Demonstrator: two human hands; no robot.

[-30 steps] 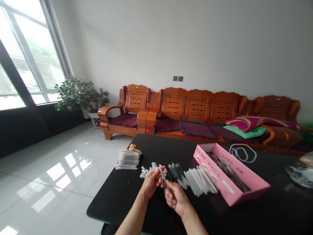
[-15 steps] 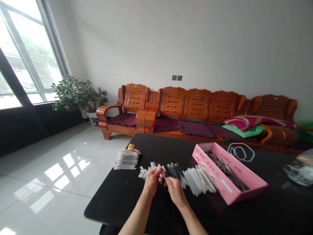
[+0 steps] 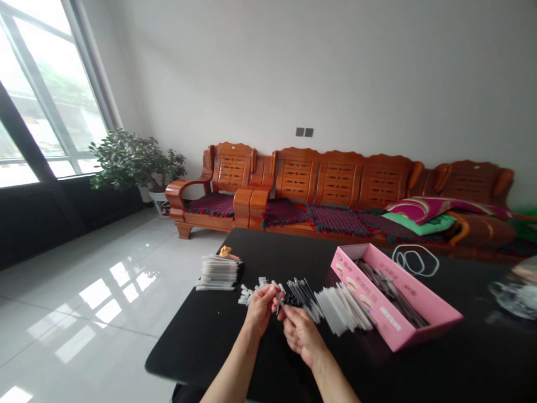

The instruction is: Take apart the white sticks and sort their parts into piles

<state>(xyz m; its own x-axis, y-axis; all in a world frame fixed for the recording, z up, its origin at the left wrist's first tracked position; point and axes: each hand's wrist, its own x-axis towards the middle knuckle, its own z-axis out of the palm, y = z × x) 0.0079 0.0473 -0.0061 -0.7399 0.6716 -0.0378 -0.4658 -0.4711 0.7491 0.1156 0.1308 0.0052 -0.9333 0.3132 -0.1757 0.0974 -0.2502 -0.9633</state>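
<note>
My left hand (image 3: 259, 307) and my right hand (image 3: 301, 332) meet over the black table (image 3: 210, 336), both pinched on a thin pen-like stick (image 3: 280, 299) held between them. Just beyond my fingers lie small white caps (image 3: 250, 291), a fan of thin black refills (image 3: 302, 292) and a row of clear white tubes (image 3: 342, 309). A stack of assembled white sticks (image 3: 218, 272) sits to the left near the table's edge.
A pink open box (image 3: 398, 324) with dark sticks lies to the right, white loops (image 3: 413, 258) behind it, and a clear bag (image 3: 517, 294) at far right. Beyond the table stand a wooden sofa (image 3: 335, 187), a potted plant (image 3: 134, 162) and a window.
Both hands stayed together on the stick, working it; they shifted slightly away and back, and the stick now sits lower between my fingers. The view moved a little.
</note>
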